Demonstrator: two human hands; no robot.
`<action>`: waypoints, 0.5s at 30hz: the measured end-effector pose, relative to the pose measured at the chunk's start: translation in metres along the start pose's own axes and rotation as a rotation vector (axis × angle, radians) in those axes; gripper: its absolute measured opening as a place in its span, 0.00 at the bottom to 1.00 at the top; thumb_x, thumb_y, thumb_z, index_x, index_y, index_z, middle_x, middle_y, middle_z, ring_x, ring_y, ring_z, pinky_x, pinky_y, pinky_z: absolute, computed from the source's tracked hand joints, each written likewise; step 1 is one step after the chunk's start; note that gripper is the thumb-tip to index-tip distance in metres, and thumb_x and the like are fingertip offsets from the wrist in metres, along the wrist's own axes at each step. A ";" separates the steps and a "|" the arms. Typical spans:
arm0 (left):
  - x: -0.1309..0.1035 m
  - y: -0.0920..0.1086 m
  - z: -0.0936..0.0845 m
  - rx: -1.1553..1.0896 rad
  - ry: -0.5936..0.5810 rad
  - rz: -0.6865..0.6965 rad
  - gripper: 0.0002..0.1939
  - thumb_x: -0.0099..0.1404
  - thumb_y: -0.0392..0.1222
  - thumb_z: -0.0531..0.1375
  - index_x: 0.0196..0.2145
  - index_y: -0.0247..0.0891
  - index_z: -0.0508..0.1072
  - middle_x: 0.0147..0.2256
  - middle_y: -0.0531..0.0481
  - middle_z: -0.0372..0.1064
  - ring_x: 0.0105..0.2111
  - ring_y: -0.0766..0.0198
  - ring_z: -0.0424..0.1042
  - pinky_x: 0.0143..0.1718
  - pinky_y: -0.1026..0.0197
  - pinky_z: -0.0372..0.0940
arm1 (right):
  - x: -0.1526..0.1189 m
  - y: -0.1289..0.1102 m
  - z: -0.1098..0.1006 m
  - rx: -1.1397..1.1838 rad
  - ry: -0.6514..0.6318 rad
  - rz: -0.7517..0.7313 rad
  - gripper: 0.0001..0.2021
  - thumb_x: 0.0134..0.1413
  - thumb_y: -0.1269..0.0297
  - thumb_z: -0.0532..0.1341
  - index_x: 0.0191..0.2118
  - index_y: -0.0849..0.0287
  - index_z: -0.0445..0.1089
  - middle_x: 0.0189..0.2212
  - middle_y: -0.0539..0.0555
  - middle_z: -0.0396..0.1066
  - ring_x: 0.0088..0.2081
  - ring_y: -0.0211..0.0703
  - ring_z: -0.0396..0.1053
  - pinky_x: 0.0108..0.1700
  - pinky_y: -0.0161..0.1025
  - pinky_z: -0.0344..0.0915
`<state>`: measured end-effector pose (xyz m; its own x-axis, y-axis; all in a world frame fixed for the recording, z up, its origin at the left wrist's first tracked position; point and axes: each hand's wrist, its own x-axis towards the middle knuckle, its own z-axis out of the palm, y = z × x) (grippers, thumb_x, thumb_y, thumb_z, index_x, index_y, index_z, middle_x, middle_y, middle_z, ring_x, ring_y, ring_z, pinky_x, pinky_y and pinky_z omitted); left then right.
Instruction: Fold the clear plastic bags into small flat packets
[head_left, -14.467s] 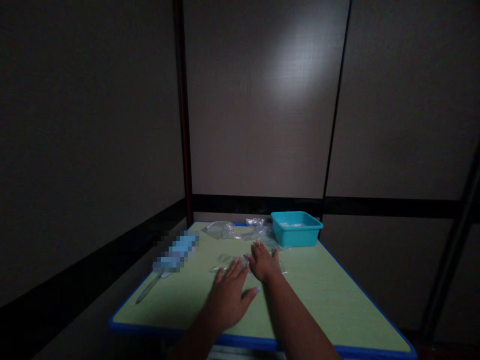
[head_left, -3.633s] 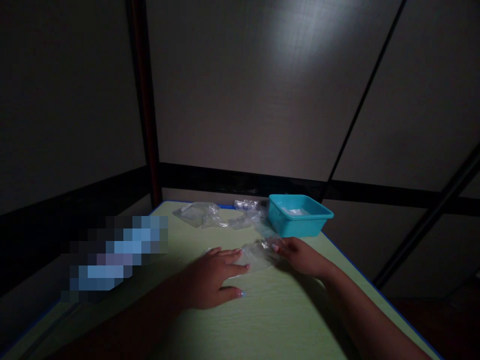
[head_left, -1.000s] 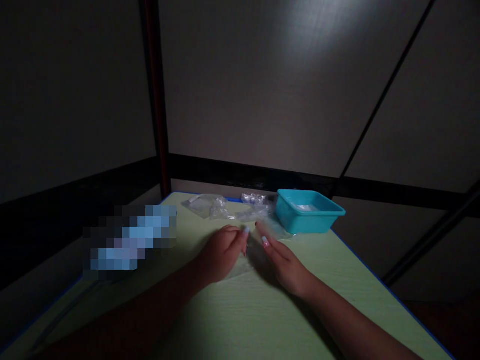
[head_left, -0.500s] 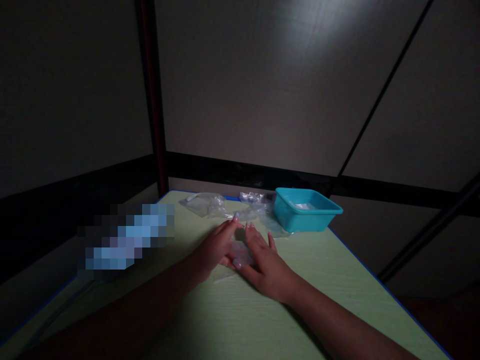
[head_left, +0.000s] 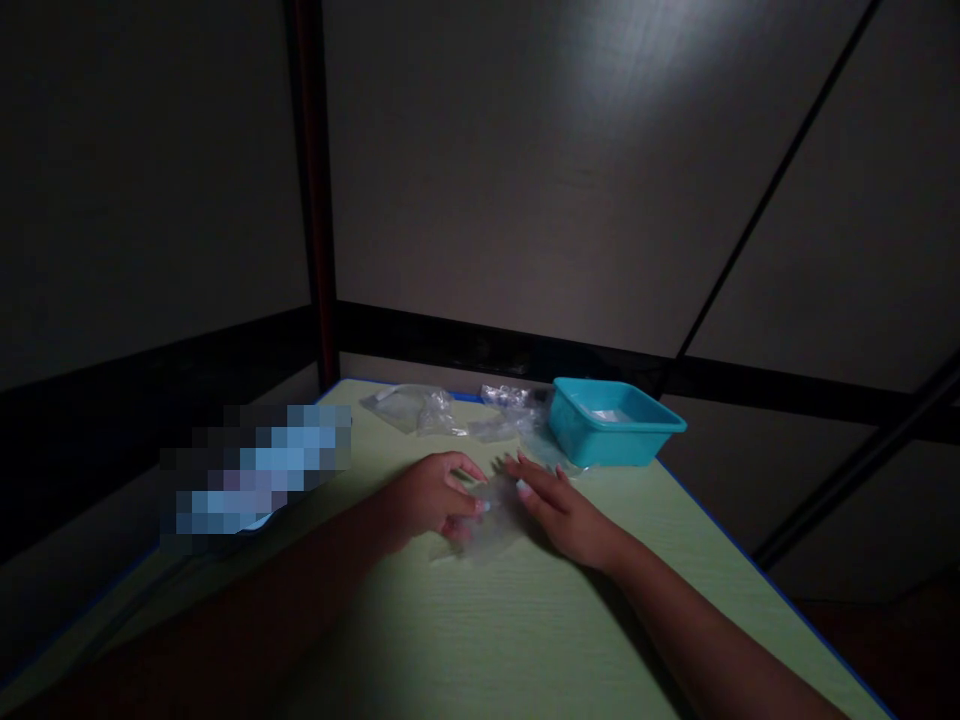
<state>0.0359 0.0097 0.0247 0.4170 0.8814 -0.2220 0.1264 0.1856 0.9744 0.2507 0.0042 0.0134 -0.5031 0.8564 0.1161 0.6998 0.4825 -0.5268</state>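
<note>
A clear plastic bag (head_left: 491, 525) lies low over the middle of the table, blurred and thin. My left hand (head_left: 435, 495) has its fingers curled at the bag's left side, thumb and lower fingers closed on the film. My right hand (head_left: 570, 510) is at the right side of the bag, fingers stretched forward and thumb near its edge. Whether the right fingertips touch the film is hard to make out.
A turquoise plastic basin (head_left: 611, 440) with something pale inside stands at the back right. Crumpled clear plastic bags (head_left: 420, 408) lie along the far edge of the green table (head_left: 480, 640). A pixelated device (head_left: 262, 470) with a cable is at the left. Dark panelled walls stand behind.
My hands have moved apart, the right one shifting right. The bag between them, partly covered before, now shows more widely spread.
</note>
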 end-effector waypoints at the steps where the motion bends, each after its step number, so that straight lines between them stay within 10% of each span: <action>1: 0.000 0.000 -0.001 0.003 0.000 0.011 0.24 0.42 0.41 0.66 0.37 0.35 0.64 0.22 0.55 0.67 0.16 0.68 0.66 0.19 0.65 0.61 | 0.002 0.003 0.001 0.036 0.051 0.015 0.25 0.58 0.51 0.46 0.59 0.55 0.54 0.59 0.58 0.51 0.61 0.51 0.42 0.59 0.60 0.24; 9: 0.000 -0.003 -0.001 -0.005 -0.100 0.156 0.16 0.50 0.43 0.61 0.36 0.35 0.66 0.18 0.56 0.63 0.17 0.69 0.64 0.19 0.66 0.59 | 0.013 0.008 0.007 0.133 0.144 -0.088 0.18 0.59 0.64 0.48 0.53 0.53 0.61 0.54 0.55 0.61 0.58 0.47 0.51 0.59 0.61 0.29; 15: 0.004 -0.009 -0.004 0.004 -0.235 0.194 0.13 0.52 0.44 0.60 0.35 0.35 0.68 0.21 0.55 0.63 0.19 0.70 0.64 0.21 0.66 0.60 | 0.014 0.002 0.003 0.150 0.186 -0.232 0.14 0.58 0.61 0.51 0.47 0.56 0.68 0.42 0.56 0.69 0.47 0.44 0.63 0.51 0.45 0.58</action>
<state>0.0327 0.0131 0.0156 0.6307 0.7753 -0.0338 0.0273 0.0214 0.9994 0.2430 0.0168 0.0114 -0.5298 0.7523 0.3917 0.4881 0.6481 -0.5845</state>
